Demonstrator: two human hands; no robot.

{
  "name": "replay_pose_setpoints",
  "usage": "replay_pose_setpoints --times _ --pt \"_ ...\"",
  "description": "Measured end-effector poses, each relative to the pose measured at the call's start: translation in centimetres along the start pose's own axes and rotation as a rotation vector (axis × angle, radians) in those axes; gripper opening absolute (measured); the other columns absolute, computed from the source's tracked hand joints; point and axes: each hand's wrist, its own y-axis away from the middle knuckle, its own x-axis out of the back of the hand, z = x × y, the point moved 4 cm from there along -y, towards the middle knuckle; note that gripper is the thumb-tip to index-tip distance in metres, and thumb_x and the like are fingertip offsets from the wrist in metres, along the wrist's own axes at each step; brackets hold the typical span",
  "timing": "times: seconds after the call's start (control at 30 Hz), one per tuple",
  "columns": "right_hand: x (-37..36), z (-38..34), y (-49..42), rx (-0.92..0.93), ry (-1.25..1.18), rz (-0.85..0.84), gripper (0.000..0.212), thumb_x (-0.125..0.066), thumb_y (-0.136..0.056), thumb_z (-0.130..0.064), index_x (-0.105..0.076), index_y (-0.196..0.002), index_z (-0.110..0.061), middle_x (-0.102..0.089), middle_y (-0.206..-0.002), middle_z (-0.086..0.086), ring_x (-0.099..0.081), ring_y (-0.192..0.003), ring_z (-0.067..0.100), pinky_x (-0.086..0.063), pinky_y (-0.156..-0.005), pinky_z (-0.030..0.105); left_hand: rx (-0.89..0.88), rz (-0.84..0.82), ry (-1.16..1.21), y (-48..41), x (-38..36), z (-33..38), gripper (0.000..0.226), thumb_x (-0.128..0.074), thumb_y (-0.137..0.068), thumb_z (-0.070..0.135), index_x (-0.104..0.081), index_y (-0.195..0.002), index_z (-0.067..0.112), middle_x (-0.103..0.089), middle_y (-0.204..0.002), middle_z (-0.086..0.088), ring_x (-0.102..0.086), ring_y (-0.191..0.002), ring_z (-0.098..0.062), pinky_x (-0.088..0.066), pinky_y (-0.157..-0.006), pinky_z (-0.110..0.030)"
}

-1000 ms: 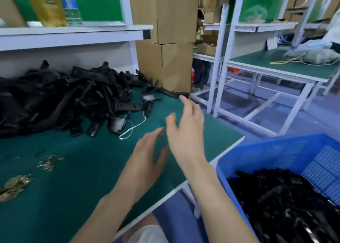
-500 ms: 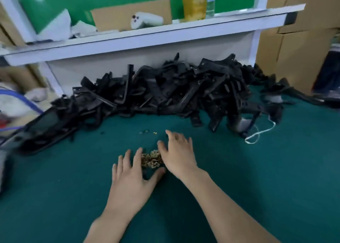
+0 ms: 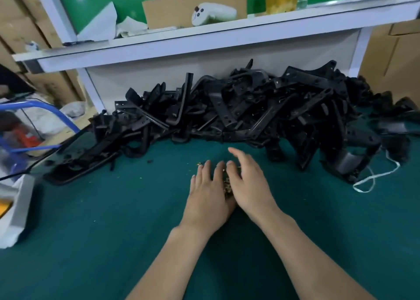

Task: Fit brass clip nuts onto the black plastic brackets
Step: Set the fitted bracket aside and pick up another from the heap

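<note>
The left hand and right hand lie palm-down on the green counter with fingers extended, each grip released, hemming the brass clip nuts between them in front of the heaped black plastic brackets, the hands closer together than half a second ago.

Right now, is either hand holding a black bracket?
No, both the left hand and right hand rest at the small pile of brass nuts, apart from the brackets heaped behind.
</note>
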Motion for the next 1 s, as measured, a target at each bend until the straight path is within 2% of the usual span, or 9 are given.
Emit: replay_pose_setpoints --times 0.1,0.23,0.37,0.43,0.53,0.63,0.73,0.9,1.0 --pt "0.6 0.1 -0.3 -0.002 0.113 0.108 0.044 -0.041 -0.106 -0.027 -0.038 -0.150 -0.025 -0.038 -0.155 -0.002 -0.024 -0.146 0.014 -0.026 -0.114 0.027 -0.033 -0.019 -0.041 -0.9 -0.2 0.0 0.072 -0.047 -0.099 0.048 -0.015 -0.160 0.029 -0.012 -0.168 -0.010 -0.005 -0.155 -0.029 -0.009 -0.125 -0.047" --pt "1.6 0.4 -1.3 -0.020 0.510 0.192 0.055 -0.042 -0.104 -0.029 -0.028 -0.156 -0.021 -0.017 -0.166 0.012 -0.004 -0.154 0.031 -0.007 -0.125 0.049 -0.117 -0.019 -0.014 -0.9 -0.3 0.2 0.054 -0.043 -0.100 0.056 -0.039 -0.150 0.036 -0.031 -0.163 0.000 -0.019 -0.153 -0.025 -0.012 -0.125 -0.042" --pt "3.6 1.5 -2.6 -0.057 0.762 0.282 0.062 -0.051 -0.100 -0.028 -0.028 -0.156 -0.017 -0.012 -0.164 0.024 -0.004 -0.152 0.043 -0.003 -0.122 0.057 -0.179 0.065 0.124 -0.2 0.2 0.4 0.039 -0.054 -0.097 0.053 -0.057 -0.133 0.037 -0.051 -0.146 0.014 -0.044 -0.135 -0.015 -0.035 -0.111 -0.032" --pt "4.3 2.5 -3.2 -0.130 0.823 0.236 0.062 -0.049 -0.100 -0.030 -0.028 -0.157 -0.015 -0.019 -0.162 0.025 -0.011 -0.151 0.044 -0.004 -0.123 0.056 -0.195 0.070 0.156 -0.1 0.4 0.6 0.036 -0.057 -0.097 0.050 -0.058 -0.130 0.036 -0.054 -0.138 0.019 -0.051 -0.125 -0.011 -0.042 -0.102 -0.030" --pt "3.9 3.0 -3.3 -0.143 0.962 0.159 0.060 -0.045 -0.101 -0.035 -0.030 -0.155 -0.015 -0.053 -0.143 0.012 -0.045 -0.135 0.035 -0.008 -0.121 0.052 -0.258 0.082 0.160 -0.1 0.6 1.1 0.025 -0.058 -0.099 0.040 -0.060 -0.123 0.033 -0.060 -0.125 0.017 -0.055 -0.112 -0.009 -0.042 -0.096 -0.027" --pt "3.8 2.6 -3.2 -0.080 0.897 0.231 0.043 -0.053 -0.097 -0.026 -0.053 -0.138 -0.014 -0.067 -0.115 0.011 -0.061 -0.107 0.034 -0.026 -0.115 0.051 -0.313 0.116 0.123 0.0 0.7 1.6 0.018 -0.059 -0.100 0.030 -0.065 -0.116 0.027 -0.064 -0.115 0.013 -0.056 -0.102 -0.013 -0.043 -0.093 -0.029" --pt "4.1 2.2 -3.1 -0.030 0.810 0.314 0.029 -0.058 -0.094 -0.018 -0.063 -0.122 -0.014 -0.067 -0.106 0.013 -0.059 -0.102 0.037 -0.037 -0.104 0.053 -0.323 0.148 0.110 0.1 0.8 1.7 0.016 -0.058 -0.101 0.027 -0.067 -0.114 0.026 -0.064 -0.113 0.012 -0.056 -0.099 -0.014 -0.043 -0.092 -0.030" --pt "5.2 2.8 -3.3 -0.226 0.878 0.286 0.055 -0.061 -0.094 -0.030 -0.046 -0.144 -0.013 -0.038 -0.150 0.026 -0.018 -0.146 0.045 -0.005 -0.117 0.065 -0.326 0.183 0.112 0.2 0.9 1.7 0.018 -0.055 -0.102 0.024 -0.066 -0.115 0.024 -0.062 -0.112 0.009 -0.055 -0.097 -0.013 -0.046 -0.091 -0.031" --pt "5.0 3.3 -3.1 -0.259 0.926 0.179 0.046 -0.049 -0.100 -0.033 -0.048 -0.144 -0.019 -0.056 -0.136 0.015 -0.039 -0.136 0.039 -0.016 -0.117 0.061 -0.314 0.186 0.105 0.2 0.9 1.7 0.021 -0.052 -0.104 0.027 -0.066 -0.120 0.023 -0.059 -0.112 0.007 -0.055 -0.099 -0.014 -0.047 -0.091 -0.031"
